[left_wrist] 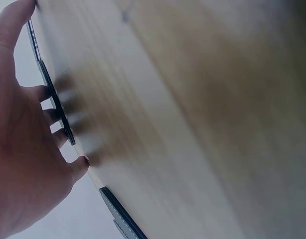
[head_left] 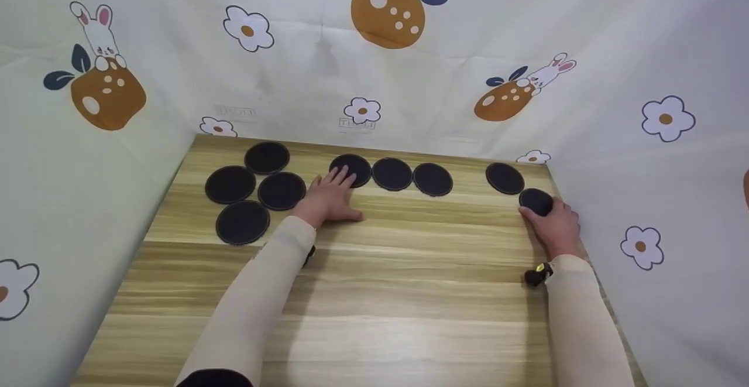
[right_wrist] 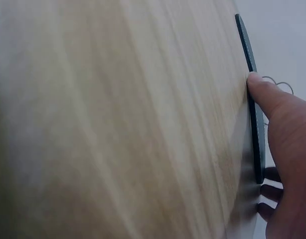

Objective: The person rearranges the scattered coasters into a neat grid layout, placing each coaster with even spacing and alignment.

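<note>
Several round black coasters with pale stitched rims lie on the wooden table. My left hand [head_left: 329, 201] is spread flat, its fingertips resting on the back-row coaster [head_left: 354, 167]. In the left wrist view that coaster [left_wrist: 57, 107] lies under the fingers, with thumb and little finger apart from it on the wood. Near the right edge, my right hand [head_left: 557, 228] holds a coaster [head_left: 535, 201] by its rim, thumb on one side and fingers on the other. The right wrist view shows this coaster [right_wrist: 256, 134] edge-on, low on the table.
Two coasters, a middle one [head_left: 392, 174] and another [head_left: 433, 180], continue the back row. One coaster [head_left: 505, 178] lies beside the right hand's. At left is a cluster, including a coaster [head_left: 243, 223]. A printed curtain [head_left: 304, 82] encloses the wooden table [head_left: 409, 293].
</note>
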Demonstrator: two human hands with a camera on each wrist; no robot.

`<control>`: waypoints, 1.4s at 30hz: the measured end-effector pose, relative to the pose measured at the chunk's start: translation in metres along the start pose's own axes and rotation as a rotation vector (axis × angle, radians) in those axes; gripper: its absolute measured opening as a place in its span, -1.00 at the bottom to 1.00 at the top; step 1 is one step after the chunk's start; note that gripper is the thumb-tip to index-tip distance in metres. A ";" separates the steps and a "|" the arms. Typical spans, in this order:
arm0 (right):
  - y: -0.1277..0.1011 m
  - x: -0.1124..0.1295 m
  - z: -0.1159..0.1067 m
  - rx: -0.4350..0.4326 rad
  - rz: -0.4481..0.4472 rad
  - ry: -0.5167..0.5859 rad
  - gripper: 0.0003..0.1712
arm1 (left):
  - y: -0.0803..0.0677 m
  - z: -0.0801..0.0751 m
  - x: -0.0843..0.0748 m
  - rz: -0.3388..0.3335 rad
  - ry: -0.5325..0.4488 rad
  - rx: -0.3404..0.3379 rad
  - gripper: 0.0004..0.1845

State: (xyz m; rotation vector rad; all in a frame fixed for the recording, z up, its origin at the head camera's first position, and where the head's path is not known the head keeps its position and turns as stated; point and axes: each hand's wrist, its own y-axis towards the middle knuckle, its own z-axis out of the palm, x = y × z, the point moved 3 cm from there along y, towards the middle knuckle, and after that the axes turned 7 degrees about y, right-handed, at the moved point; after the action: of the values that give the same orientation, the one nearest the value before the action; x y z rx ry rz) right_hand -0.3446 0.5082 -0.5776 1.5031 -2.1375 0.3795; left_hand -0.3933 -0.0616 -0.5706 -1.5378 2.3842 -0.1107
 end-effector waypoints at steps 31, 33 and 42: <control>0.007 -0.001 0.007 -0.070 -0.057 -0.011 0.07 | -0.002 -0.003 -0.001 -0.006 -0.024 0.005 0.27; 0.007 0.000 0.006 -0.070 -0.055 -0.008 0.07 | -0.005 -0.005 -0.003 -0.003 -0.023 0.000 0.26; 0.004 0.001 0.006 -0.046 -0.064 0.002 0.12 | -0.001 -0.004 -0.002 -0.010 -0.006 0.023 0.27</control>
State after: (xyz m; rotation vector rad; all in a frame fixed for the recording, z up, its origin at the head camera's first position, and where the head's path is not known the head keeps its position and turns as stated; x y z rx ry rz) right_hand -0.3497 0.5058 -0.5816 1.5398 -2.0766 0.3073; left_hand -0.3924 -0.0604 -0.5664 -1.5381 2.3623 -0.1348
